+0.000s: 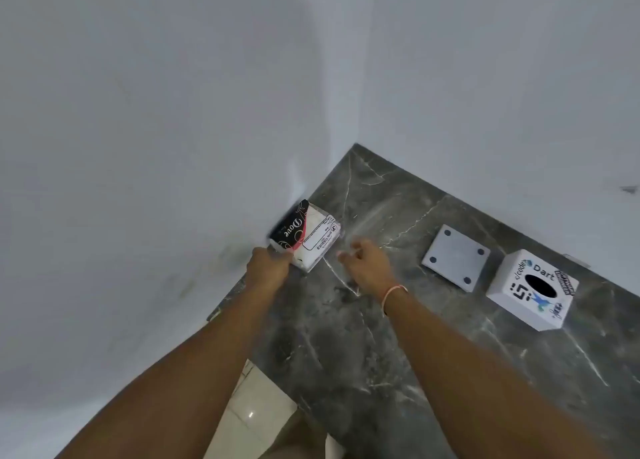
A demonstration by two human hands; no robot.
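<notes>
The left hand (268,266) is gripping the tissue pack (308,238) by its near corner, fingers clamped on it, probably to load the white box (509,302). The right hand (363,261) is hovering just beside, fingers loosely curled, empty.
</notes>
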